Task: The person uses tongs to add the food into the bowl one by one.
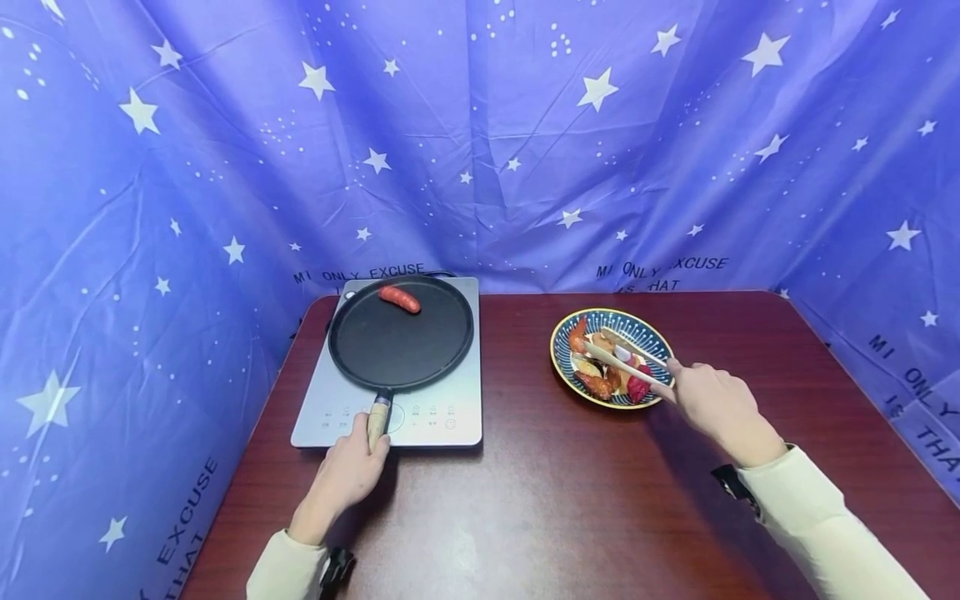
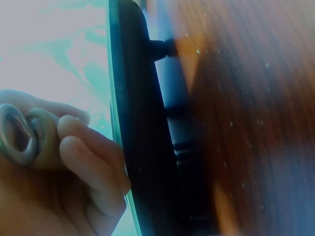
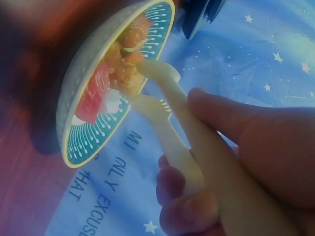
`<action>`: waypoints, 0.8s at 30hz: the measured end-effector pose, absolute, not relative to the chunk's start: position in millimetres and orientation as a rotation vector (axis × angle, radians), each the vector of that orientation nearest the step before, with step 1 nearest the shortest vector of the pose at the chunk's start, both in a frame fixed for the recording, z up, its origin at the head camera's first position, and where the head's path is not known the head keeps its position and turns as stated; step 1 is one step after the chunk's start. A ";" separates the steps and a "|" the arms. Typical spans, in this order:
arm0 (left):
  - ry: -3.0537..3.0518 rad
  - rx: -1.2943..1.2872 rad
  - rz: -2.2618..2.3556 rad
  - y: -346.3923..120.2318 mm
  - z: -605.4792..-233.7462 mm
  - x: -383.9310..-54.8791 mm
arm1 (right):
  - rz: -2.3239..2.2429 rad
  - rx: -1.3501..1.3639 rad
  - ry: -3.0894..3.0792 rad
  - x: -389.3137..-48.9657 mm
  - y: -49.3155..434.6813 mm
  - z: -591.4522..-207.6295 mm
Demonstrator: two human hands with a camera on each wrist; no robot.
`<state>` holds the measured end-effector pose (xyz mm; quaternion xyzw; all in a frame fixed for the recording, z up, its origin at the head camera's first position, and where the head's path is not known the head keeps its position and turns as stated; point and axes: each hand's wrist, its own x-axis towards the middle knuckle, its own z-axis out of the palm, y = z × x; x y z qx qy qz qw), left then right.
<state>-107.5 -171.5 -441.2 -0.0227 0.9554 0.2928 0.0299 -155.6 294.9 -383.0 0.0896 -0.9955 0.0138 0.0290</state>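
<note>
My left hand [image 1: 347, 471] grips the wooden handle [image 1: 378, 425] of a flat black frying pan [image 1: 397, 350]. The metal hanging ring [image 2: 31, 150] at the handle's end shows in the left wrist view. Toward the pan's far side lies one red sausage [image 1: 400, 298]. Over on the right, my right hand [image 1: 723, 408] holds pale tongs [image 3: 211, 157], thumb on one arm and fingers curled around the other. Their tips reach into the food on a blue-patterned plate with a yellow rim [image 1: 558, 371], close over orange-brown pieces [image 3: 129, 73]. A red piece [image 3: 95, 93] lies nearer the front.
Under the pan is a silver induction cooker [image 1: 457, 400] with touch controls along its front; its cord [image 1: 441, 273] runs behind. Both stand on a dark red wooden table [image 1: 525, 500]. Purple star-printed curtains [image 1: 480, 150] surround the table at the back and sides.
</note>
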 end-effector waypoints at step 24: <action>2.943 -0.081 0.884 -171.3 -440.8 -107.9 | -0.003 0.153 -2.998 -156.8 286.2 -391.2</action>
